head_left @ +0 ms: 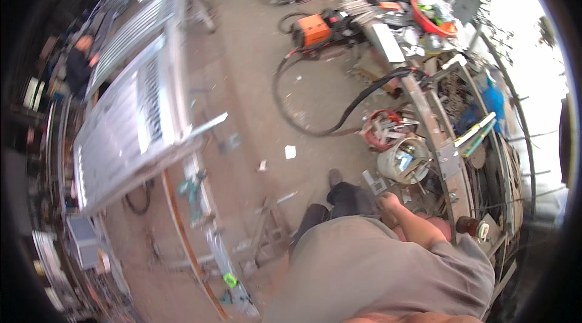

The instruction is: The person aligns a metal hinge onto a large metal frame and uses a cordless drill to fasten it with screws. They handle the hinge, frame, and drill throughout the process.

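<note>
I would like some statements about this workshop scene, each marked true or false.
1. The person's right hand hangs beside the leg and holds nothing. True.
2. An orange welding machine stands on the floor. True.
3. The black cable lies coiled up on the workbench. False: it loops across the concrete floor.
4. The white bucket is empty. False: it holds scrap metal pieces.
5. A grey metal gate lies on supports to the person's left. True.
6. The red basin sits on the floor. False: it rests on the cluttered bench.
</note>
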Motion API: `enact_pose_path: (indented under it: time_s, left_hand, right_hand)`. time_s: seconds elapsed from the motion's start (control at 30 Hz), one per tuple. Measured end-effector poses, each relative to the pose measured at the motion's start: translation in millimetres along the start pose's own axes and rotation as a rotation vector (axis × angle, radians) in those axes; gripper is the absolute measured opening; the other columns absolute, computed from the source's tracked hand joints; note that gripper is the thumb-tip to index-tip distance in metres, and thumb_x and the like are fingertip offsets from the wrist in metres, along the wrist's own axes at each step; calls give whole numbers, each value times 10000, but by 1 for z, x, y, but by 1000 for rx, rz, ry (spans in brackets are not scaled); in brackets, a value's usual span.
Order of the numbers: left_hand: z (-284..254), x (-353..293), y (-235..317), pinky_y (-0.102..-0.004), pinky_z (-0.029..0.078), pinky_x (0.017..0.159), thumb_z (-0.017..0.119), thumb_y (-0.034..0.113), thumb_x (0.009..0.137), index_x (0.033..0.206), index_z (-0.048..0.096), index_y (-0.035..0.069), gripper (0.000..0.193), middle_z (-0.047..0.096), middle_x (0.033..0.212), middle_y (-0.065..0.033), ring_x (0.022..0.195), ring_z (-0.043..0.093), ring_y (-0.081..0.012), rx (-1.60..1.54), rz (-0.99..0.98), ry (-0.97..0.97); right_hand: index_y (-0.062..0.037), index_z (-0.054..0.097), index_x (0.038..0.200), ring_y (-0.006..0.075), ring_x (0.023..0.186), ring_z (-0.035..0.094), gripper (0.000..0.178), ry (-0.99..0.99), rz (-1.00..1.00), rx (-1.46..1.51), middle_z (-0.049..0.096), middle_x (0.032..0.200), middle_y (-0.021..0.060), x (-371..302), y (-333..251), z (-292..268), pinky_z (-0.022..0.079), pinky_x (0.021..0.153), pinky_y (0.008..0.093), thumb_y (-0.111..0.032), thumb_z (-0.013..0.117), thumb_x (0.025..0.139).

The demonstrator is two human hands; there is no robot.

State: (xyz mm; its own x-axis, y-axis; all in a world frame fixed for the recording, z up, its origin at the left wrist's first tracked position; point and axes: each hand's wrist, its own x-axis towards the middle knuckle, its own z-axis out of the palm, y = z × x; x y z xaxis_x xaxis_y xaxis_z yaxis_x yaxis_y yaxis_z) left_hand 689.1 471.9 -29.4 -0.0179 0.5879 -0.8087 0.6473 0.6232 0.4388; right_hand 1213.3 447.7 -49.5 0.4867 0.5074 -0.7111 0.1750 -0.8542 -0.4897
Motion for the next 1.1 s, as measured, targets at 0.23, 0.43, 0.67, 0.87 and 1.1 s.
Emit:
enact_pose_path:
  time_s: [0.23, 0.43, 0.67, 0.87, 1.1]
  left_hand:
    - [-43, 69, 142, -398, 521, 964, 487, 252, 1031, 1250, 702, 63, 360, 722, 1166, -154, 1093, 674, -299, 135, -25, -50]
    - [-92, 151, 231, -407, 520, 969, 501, 260, 1024, 1247, 704, 66, 358, 717, 1180, -164, 1108, 671, -313, 154, -10, -68]
    - [-146, 216, 315, -417, 519, 974, 517, 270, 1015, 1243, 706, 69, 357, 712, 1197, -176, 1125, 667, -329, 190, -12, -63]
    - [-153, 226, 359, -426, 518, 979, 531, 278, 1008, 1239, 707, 71, 356, 707, 1211, -186, 1140, 663, -343, 157, -61, -23]
    - [-69, 216, 432, -437, 517, 985, 547, 287, 999, 1235, 709, 74, 356, 702, 1227, -198, 1158, 659, -359, -14, -93, 103]
  right_hand:
    - [-23, 683, 1285, 261, 889, 732, 434, -7, -44, 73, 746, 1032, 182, 103, -211, -79, 571, 794, 393, -186, 652, 884]
    - [-16, 697, 1200, 203, 700, 640, 328, -94, -9, 499, 688, 881, 82, 211, -314, -89, 518, 606, 356, -155, 676, 903]
    - [-61, 674, 1212, 174, 726, 585, 294, -14, -20, 964, 628, 890, 54, 267, -487, -146, 491, 635, 331, -138, 673, 929]
    - [-21, 540, 1303, 247, 1010, 570, 397, -42, 11, 1190, 585, 1165, 113, 353, -633, -213, 508, 895, 381, -284, 605, 1014]
    - [-109, 491, 1419, 383, 1246, 578, 471, -97, 282, 1586, 498, 1444, 216, 565, -685, -244, 504, 1050, 484, -369, 581, 1037]
